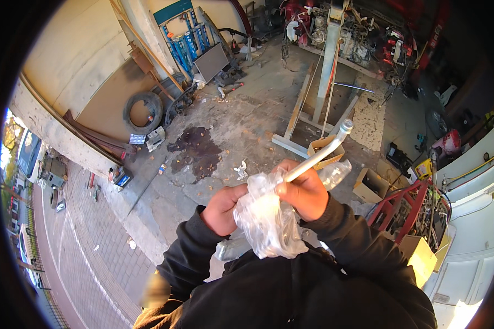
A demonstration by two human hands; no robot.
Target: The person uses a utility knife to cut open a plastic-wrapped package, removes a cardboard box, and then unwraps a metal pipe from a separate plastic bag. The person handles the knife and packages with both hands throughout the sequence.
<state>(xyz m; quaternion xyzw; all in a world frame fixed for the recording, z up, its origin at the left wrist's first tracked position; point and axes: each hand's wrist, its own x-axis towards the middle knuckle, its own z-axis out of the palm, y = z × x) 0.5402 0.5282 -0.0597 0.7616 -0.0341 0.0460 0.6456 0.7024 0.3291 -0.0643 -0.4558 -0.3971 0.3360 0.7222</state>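
Note:
A bent silver metal pipe [317,157] with a collared fitting at its upper end points up and to the right. Its lower part runs into a crumpled clear plastic bag [270,222] and is hidden there. My right hand [306,193] is closed around the pipe where it leaves the bag, thumb pressed against the plastic. On the bag's other side, my left hand [223,210] pinches the plastic near its upper edge. Both hands are close together in front of my chest. More clear plastic [335,174] shows just beyond my right hand.
Cardboard boxes [370,185] and a red metal frame [396,209] heaped with parts stand at the right. Ahead rises a grey lift post [328,66] on floor beams. A tyre [142,112] leans by the left wall, near a dark floor stain [196,151].

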